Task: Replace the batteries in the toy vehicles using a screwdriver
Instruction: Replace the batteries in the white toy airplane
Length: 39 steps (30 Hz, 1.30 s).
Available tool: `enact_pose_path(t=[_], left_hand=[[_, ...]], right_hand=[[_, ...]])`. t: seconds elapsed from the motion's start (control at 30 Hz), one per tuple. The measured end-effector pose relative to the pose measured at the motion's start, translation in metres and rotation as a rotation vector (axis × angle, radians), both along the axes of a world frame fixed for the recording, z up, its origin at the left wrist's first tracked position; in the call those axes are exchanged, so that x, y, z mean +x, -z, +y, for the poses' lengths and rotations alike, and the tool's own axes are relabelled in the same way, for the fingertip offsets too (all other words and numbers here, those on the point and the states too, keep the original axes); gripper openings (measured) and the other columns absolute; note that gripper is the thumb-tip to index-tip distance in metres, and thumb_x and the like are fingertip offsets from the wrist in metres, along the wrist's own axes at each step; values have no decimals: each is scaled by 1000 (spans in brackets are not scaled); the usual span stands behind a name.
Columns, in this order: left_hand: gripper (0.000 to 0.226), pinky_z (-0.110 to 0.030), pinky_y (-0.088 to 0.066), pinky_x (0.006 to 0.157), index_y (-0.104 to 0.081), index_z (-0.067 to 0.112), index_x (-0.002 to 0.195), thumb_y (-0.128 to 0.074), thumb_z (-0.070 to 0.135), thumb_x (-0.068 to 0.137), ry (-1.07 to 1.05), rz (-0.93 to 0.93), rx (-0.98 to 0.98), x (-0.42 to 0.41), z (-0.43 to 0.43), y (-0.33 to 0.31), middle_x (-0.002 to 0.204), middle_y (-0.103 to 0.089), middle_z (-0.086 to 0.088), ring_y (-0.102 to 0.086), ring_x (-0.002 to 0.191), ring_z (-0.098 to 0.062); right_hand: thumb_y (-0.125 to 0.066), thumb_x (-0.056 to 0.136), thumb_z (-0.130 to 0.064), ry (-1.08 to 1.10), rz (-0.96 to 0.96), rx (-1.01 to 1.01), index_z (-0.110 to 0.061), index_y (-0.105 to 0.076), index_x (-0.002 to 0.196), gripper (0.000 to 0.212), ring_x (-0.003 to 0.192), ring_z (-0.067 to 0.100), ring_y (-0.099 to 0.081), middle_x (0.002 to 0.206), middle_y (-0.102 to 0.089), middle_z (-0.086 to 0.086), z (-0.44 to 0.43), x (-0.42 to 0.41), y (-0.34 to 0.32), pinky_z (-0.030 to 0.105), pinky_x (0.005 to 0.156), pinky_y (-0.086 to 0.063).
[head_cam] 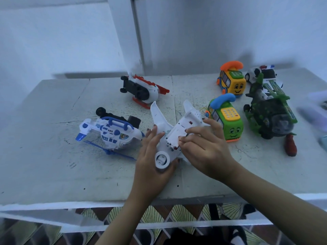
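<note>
A white toy airplane (169,133) lies belly-up near the table's front middle, wings pointing away from me. My left hand (152,161) cups its nose end from below and the left. My right hand (203,145) rests over the fuselage, fingertips pinched at the battery compartment (174,138) on the underside. I cannot tell whether a battery or cover is between those fingers. No screwdriver is visible.
A blue-white helicopter (109,134) lies left of the plane and a red-white helicopter (143,90) behind it. On the right stand a green phone bus (227,119), a yellow phone bus (231,82), a green camouflage helicopter (269,110), a small red object (290,145) and a white police car (260,75). The table's front edge (106,200) is close.
</note>
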<state>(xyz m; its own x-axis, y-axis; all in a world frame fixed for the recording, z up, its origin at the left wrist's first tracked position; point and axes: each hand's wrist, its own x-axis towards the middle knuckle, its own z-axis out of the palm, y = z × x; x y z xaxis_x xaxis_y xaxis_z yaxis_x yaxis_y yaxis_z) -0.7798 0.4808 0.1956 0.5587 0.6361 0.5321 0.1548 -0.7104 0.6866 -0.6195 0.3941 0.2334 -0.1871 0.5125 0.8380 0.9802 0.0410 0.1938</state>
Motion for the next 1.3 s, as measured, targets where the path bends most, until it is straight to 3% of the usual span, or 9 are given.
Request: enact_pose_path(t=[0.43,0.73,0.97,1.3], left_hand=[[55,-16,-23,114,-47,28,130,-66,37,80,25,10,-12,-1,1,0,154,-33,-4,-23,146,-16],[57,-12,-22,112,-49,33,126,-74,21,77,20,-5,-45,-1,3,1,154,-32,1,-21,147,-10],[62,-13,-21,113,-48,30,129,-79,17,76,17,2,-45,-3,3,3,154,-31,3,-20,147,-10],[55,-14,-21,114,-52,29,125,-74,21,76,28,9,-11,-2,3,3,155,-30,2,-19,147,-11]], right_hand=[[-68,85,-10,98,-37,16,-16,-65,61,24,75,18,-63,71,-67,-6,-2,-2,7,46,104,-31],[-66,86,-9,127,-53,-47,-17,-70,71,17,78,19,-63,82,-71,-8,-2,1,5,48,106,-26],[-61,83,-3,164,-83,-84,-18,-68,71,20,65,21,-61,79,-69,-4,3,-5,3,42,92,-32],[-68,78,-2,95,-171,-108,-16,-63,68,18,66,19,-61,74,-66,-3,-2,4,1,45,99,-31]])
